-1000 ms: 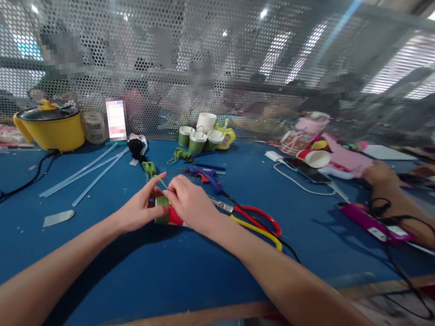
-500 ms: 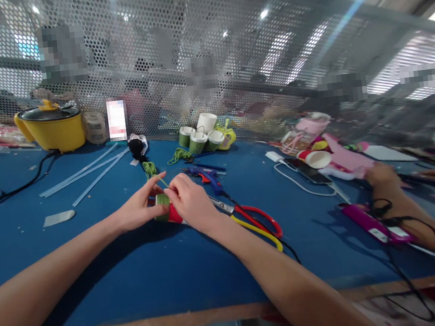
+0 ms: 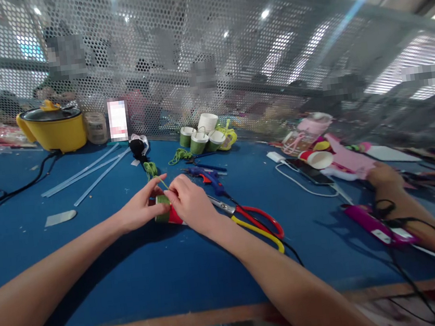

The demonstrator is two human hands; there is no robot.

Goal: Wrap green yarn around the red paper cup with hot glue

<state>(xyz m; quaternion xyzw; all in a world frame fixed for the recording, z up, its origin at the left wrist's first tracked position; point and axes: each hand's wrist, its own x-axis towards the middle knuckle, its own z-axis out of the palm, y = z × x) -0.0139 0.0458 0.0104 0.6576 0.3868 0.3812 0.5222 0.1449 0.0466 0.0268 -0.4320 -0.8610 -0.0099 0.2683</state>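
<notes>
A small paper cup [image 3: 162, 215], red with green yarn wound round one end, lies on its side between my hands. My left hand [image 3: 143, 207] is closed round its green end, with the thumb on the near side and the forefinger stretched above. A thin strand of green yarn [image 3: 164, 182] runs to my right hand [image 3: 191, 201], whose thumb and forefinger pinch it over the cup. Just beyond the left fingers lies a loose green yarn bundle [image 3: 150, 168]. Large scissors [image 3: 263, 221] with red and yellow handles and a blue glue gun [image 3: 215, 183] lie right of my right hand.
Behind my hands stand green-wrapped cups [image 3: 199, 141] near pliers [image 3: 206, 165]. Glue sticks [image 3: 96, 180], a yellow electric pot [image 3: 56, 130] and a lit phone [image 3: 117, 121] are at the left. Another person's arm [image 3: 415, 208] reaches in at the right beside a purple device [image 3: 379, 225].
Almost nothing differs. Both hands keep their hold on the cup and the yarn; the whole view has shifted very slightly.
</notes>
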